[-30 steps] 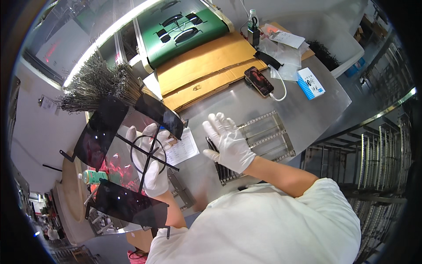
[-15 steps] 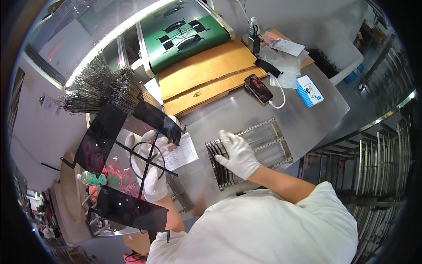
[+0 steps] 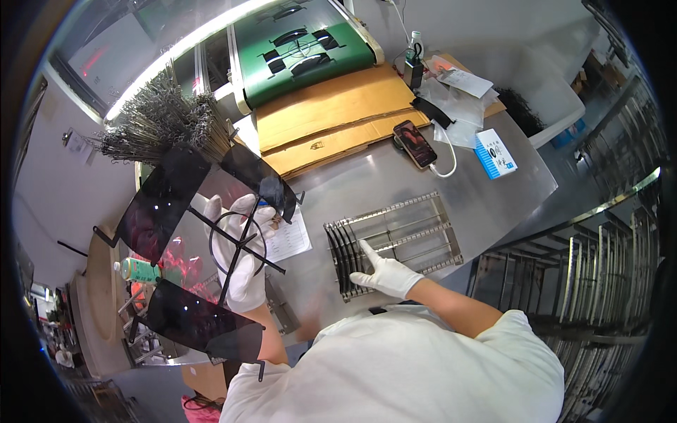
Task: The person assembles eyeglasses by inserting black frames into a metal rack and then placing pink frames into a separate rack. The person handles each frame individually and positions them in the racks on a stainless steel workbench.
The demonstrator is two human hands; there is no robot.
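The gloved left hand [image 3: 240, 261] is closed around a wire frame [image 3: 236, 243] carrying three dark lenses [image 3: 159, 201], held up just left of the metal rack [image 3: 395, 240]. The gloved right hand [image 3: 384, 271] is open, fingers resting on the rack's near-left slots. Beyond the rack lie a phone [image 3: 415, 144] and cardboard [image 3: 331, 113].

Left hand [image 3: 240, 261]: palm partly hidden behind the black wire frame [image 3: 240, 243] it holds; its grip on the wire cannot be made out.
Dark panels [image 3: 159, 204]: lowest one overlaps the left forearm.
Right hand [image 3: 384, 271]: fingertips blurred against the slotted metal rack [image 3: 395, 236]; contact uncertain.
Paper sheet [image 3: 289, 240]: print too small to tell.
Tabletop [image 3: 367, 180]: near edge hidden by the person's shirt.
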